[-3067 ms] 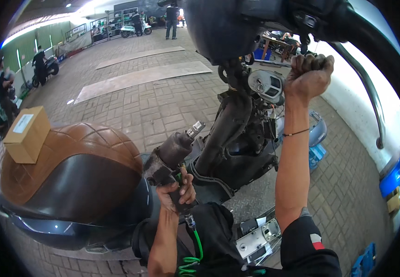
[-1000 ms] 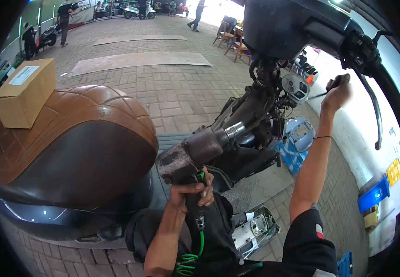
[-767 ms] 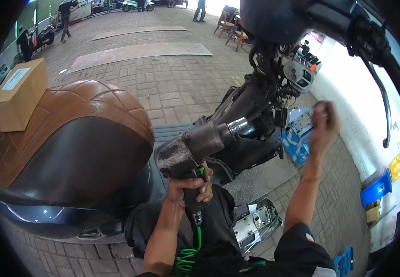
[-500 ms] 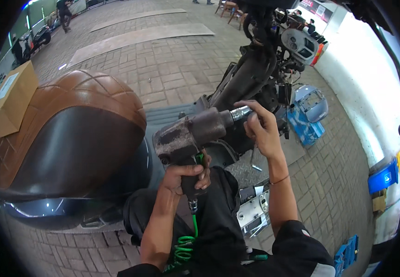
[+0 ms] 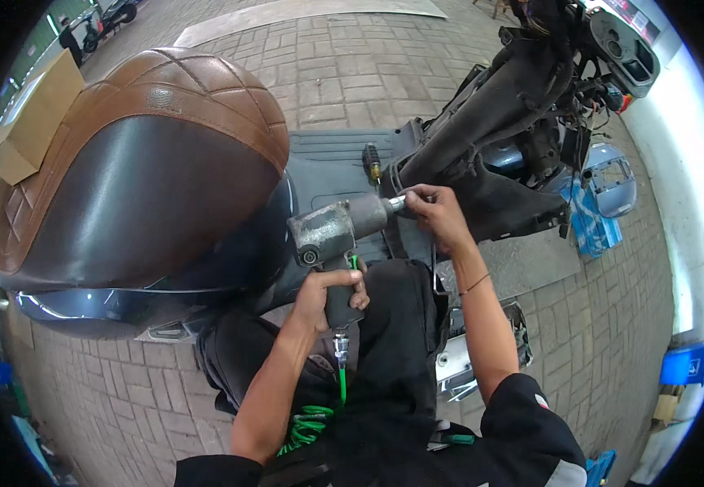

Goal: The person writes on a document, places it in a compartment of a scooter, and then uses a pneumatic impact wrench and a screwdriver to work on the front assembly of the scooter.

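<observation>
My left hand (image 5: 332, 300) is wrapped round the grip of a worn grey air impact wrench (image 5: 325, 231), held level above my lap with its nose to the right. A coiled green air hose (image 5: 307, 426) runs down from the metal fitting under the grip. At the nose, the fingers of my right hand (image 5: 441, 217) are closed on a silver socket (image 5: 398, 203). Beyond the wrench is the scooter's grey floorboard (image 5: 328, 180), where a screwdriver (image 5: 374, 165) with a dark and yellow handle lies.
The brown scooter seat (image 5: 173, 195) fills the left, with a cardboard box (image 5: 39, 118) on it. Stripped front frame and wiring (image 5: 498, 105) rise at right. Removed parts (image 5: 459, 357) lie beside my right knee. A blue patterned box (image 5: 591, 227) stands near the wall.
My view has shifted, so the scooter's front sits further right. Both hands and the wrench are slightly lower against the scooter. The screwdriver on the floorboard now shows.
</observation>
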The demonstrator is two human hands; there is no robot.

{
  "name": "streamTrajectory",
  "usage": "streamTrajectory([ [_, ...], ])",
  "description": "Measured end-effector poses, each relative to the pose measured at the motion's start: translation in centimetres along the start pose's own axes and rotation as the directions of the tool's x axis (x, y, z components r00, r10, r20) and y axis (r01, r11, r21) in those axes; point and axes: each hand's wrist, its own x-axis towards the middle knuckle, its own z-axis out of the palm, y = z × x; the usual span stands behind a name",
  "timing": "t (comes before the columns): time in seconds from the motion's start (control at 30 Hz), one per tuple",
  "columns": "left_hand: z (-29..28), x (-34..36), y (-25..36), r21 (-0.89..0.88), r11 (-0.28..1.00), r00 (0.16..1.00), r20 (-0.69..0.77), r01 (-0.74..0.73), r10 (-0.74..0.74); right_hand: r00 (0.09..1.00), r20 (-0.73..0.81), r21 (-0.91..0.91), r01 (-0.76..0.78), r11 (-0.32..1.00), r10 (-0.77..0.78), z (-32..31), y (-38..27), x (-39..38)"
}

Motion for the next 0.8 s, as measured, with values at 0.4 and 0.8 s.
streamTrajectory([
  [0.4, -0.4, -1.8, 0.6, -0.018, 0.999, 0.99, -0.135, -0.04, 0.037, 0.943, -0.327, -0.017, -0.065, 0.998, 0.056, -5.0, 6.3, -0.4],
  [0.8, 4.5, -16.5, 3.6, 0.415, 0.893, 0.881, -0.338, -0.175, 0.33, 0.921, 0.163, -0.78, 0.34, 0.526, -0.353, -0.7, 8.2, 2.7],
])
